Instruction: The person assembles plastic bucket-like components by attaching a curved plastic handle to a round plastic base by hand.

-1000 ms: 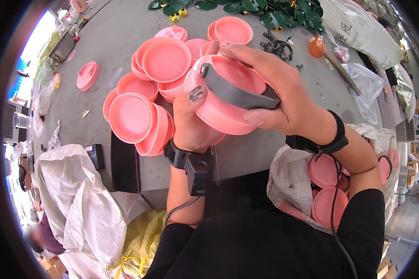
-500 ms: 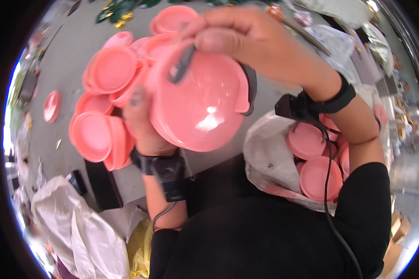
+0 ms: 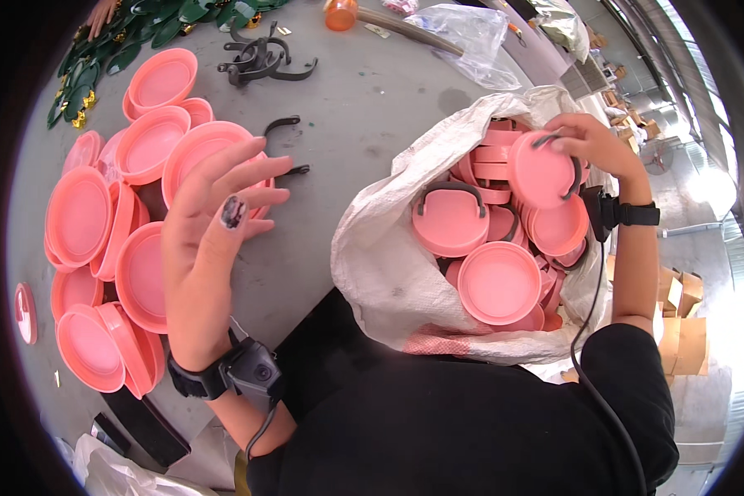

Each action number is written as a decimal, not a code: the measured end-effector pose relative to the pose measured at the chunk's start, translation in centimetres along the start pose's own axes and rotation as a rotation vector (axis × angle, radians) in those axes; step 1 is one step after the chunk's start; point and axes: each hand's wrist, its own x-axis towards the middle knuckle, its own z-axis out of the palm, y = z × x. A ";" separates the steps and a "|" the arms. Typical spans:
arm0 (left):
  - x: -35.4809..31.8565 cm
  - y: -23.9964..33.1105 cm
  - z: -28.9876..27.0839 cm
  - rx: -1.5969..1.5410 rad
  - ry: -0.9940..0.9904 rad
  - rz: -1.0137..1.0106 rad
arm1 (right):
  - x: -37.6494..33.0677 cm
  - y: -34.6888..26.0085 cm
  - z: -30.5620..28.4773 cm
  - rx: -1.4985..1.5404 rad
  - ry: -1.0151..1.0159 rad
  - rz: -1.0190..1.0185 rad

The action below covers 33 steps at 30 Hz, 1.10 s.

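Observation:
My left hand [image 3: 197,256] is open, fingers spread, in front of a heap of shallow round pink plastic tubs [image 3: 78,217] on the grey table. No tub is gripped in it; whether it touches the one behind is unclear. Over at the right, my right hand [image 3: 597,142] has its fingers closed on the dark grey handle of a pink tub [image 3: 539,175]. That tub is at the mouth of a white woven sack [image 3: 372,240], above several others inside. One tub in the sack [image 3: 450,221] shows its grey handle; another [image 3: 499,283] lies with its round face up.
Loose dark handles [image 3: 264,62] are piled at the table's back, and two more stick out beside the heap. Behind are green leaf-shaped pieces [image 3: 153,29], another person's hand [image 3: 101,16], an orange-headed mallet [image 3: 341,13] and a clear plastic bag [image 3: 471,41]. Cardboard boxes [image 3: 684,343] stand right.
The handled tub has moved from between both hands above the table to the sack, carried by my right hand. My left hand has let go and opened. The view has swung right.

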 end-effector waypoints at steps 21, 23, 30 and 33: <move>-0.1 -1.4 -1.8 0.101 0.151 0.017 | 9.1 -16.7 5.6 -0.232 0.080 -0.846; -0.2 -1.4 -1.9 0.081 0.206 0.029 | 12.6 -18.5 8.3 -0.346 0.093 -1.041; 0.3 -2.2 -1.7 1.031 0.357 0.576 | 20.1 -22.0 14.1 -0.416 -0.159 -1.126; 0.8 -2.8 0.1 1.262 0.402 0.324 | 19.3 -22.0 13.9 -0.471 -0.327 -0.985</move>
